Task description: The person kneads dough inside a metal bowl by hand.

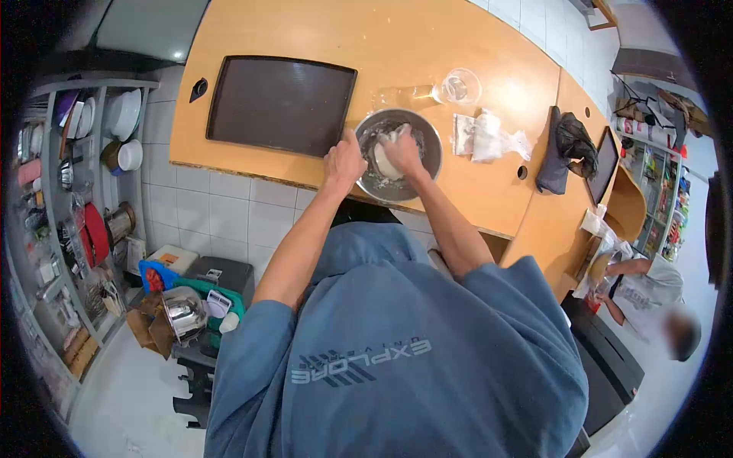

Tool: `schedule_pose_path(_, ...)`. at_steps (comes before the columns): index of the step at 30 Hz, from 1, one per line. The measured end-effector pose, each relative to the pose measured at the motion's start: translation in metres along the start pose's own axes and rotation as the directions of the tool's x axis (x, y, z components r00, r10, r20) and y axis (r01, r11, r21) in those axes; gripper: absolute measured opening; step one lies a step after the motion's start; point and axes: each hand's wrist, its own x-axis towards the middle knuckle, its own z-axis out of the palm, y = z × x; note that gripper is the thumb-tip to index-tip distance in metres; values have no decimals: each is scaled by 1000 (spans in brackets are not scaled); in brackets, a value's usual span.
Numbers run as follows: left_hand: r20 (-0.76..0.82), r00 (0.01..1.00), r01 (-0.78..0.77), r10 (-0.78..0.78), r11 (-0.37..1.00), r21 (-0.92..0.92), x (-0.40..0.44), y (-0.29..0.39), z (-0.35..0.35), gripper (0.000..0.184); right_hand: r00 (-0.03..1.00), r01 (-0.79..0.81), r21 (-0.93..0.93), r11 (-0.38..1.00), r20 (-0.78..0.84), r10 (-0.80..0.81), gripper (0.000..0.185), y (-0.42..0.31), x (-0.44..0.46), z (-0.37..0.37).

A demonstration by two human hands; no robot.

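Observation:
A round metal mixing bowl [434, 156] stands at the near edge of the wooden table. My left hand [345, 162] is closed on the bowl's left rim. Inside the bowl lies a pale lump of dough [384, 163], with white floury smears on the metal around it. My right hand [402, 149] reaches into the bowl, its fingers curled over the dough and partly coated in white. Part of the dough is hidden under that hand.
Left of the bowl lies a dark baking tray [282, 107]. A clear plastic cup [461, 86] and white plastic bags [489, 137] are to its right. Dark cloth [561, 149] lies farther right. Shelves of kitchenware [84, 191] stand at left; another person [645, 294] is at right.

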Motion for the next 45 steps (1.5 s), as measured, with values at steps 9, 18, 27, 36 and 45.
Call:
schedule_pose_path(9,12,1000,-5,5,1000,14,2,-3,3,48,904,-114,309,944,426,-30,61,-25,-35,-70)
schedule_pose_path(18,35,999,-6,6,1000,9,0,0,-6,47,729,-462,213,861,645,231,59,-7,-27,-70)
schedule_pose_path(27,46,999,11,-12,999,34,1,1,-6,55,993,101,-398,912,-17,-117,46,-21,-55,-24)
schedule_pose_path(36,7,999,-38,38,999,9,6,-9,6,40,906,187,-417,889,-277,-321,33,-17,-42,13)
schedule_pose_path(45,41,999,27,-28,1000,14,4,0,-5,48,963,165,-439,883,-124,-241,41,-29,-12,2)
